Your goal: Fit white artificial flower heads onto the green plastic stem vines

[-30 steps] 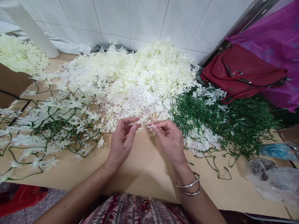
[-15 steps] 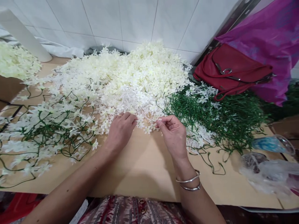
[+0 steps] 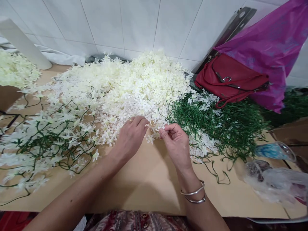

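Observation:
A big heap of loose cream-white artificial blossoms (image 3: 134,83) covers the middle of the tan table (image 3: 149,179). My left hand (image 3: 131,136) rests knuckles-up at the heap's near edge, fingers curled and pinching blossoms there. My right hand (image 3: 175,144), with two silver bangles on the wrist, pinches a small white blossom sprig (image 3: 157,129) between thumb and forefinger, close beside the left fingertips. A pile of bare green stems (image 3: 216,123) lies to the right. Finished green vines with white blossoms (image 3: 53,134) spread out on the left.
A dark red handbag (image 3: 228,78) and purple cloth (image 3: 269,45) lean against the tiled wall at the back right. Clear plastic bags (image 3: 276,179) lie at the right edge. A white post (image 3: 21,41) and another blossom heap (image 3: 14,69) stand at the far left.
Both hands have moved forward from the bare table to the heap's near edge. The left hand turned palm-down onto the blossoms. The right hand keeps its pinch on the sprig.

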The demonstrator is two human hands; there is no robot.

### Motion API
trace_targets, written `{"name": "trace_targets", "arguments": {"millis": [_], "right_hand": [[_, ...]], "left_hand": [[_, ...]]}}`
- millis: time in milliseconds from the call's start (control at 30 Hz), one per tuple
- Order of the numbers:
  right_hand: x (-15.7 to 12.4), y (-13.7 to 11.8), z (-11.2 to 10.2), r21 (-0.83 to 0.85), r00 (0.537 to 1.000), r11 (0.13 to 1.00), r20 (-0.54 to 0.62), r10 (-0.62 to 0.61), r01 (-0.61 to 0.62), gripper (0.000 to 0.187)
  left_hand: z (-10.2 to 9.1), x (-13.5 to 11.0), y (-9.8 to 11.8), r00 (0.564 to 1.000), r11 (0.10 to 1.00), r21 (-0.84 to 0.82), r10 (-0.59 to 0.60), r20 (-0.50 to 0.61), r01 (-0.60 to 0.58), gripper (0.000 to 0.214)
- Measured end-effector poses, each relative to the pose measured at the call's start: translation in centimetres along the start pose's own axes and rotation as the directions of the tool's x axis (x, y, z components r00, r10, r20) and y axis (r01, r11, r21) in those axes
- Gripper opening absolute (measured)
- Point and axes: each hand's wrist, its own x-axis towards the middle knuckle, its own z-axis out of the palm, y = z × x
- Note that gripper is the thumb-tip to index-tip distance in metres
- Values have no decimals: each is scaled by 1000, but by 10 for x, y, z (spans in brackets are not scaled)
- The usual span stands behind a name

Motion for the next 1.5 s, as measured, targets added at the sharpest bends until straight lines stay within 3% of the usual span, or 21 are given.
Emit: {"name": "trace_targets", "arguments": {"millis": [200, 333, 467, 600, 700, 800, 933, 1033, 1100, 1167, 1233, 1300, 1367, 1500], "right_hand": [[-9, -3, 13, -31, 993, 993, -49, -112, 110, 13], [-12, -5, 17, -21, 981, 984, -68, -180, 179, 9], [-13, -8, 16, -11, 976, 979, -77, -204, 204, 8], [-16, -11, 16, 3, 978, 979, -63, -201, 202, 6], [-18, -11, 17, 3, 979, 980, -35, -200, 201, 5], [-18, -10, 17, 12, 982, 982, -35, -186, 186, 5], [-16, -10, 15, 45, 992, 993, -66, -108, 111, 4], [-14, -12, 15, 68, 995, 996, -81, -60, 66, 6], [-13, -13, 15, 74, 995, 996, -85, -45, 51, 6], [-13, -13, 15, 89, 996, 995, -89, -26, 34, 6], [-13, -12, 15, 131, 998, 991, -65, 18, -10, 7], [-13, -9, 15, 216, 997, 974, 0, 72, -71, 9], [-12, -6, 15, 313, 990, 940, 89, 110, -133, 12], [-14, -8, 17, 418, 960, 886, 265, 92, -200, 16]], "left_hand": [[22, 58, 4, 986, 986, 25, 167, 16, -167, 20], [31, 77, 3, 955, 954, 100, 271, 117, -283, 9], [24, 69, -7, 955, 947, 146, 270, 122, -286, 13], [1, 48, -24, 972, 967, 132, 204, 114, -218, 20], [-18, 31, -36, 992, 994, 19, 102, 76, -104, 17], [-32, 17, -40, 996, 979, -203, -12, 92, 30, 12], [-42, 1, -33, 953, 831, -514, -65, 294, 215, 14], [-42, -9, -28, 932, 718, -602, -194, 307, 348, 13], [-38, -16, -26, 891, 551, -704, -340, 300, 448, 18], [-34, -21, -24, 827, 319, -808, -458, 326, 496, 26], [-29, -25, -20, 769, 134, -862, -532, 353, 488, 32], [-25, -27, -14, 729, 24, -887, -580, 363, 461, 33], [-20, -29, -8, 713, -1, -901, -611, 344, 434, 32], [-12, -35, 2, 740, 173, -885, -629, 238, 432, 24]]}}
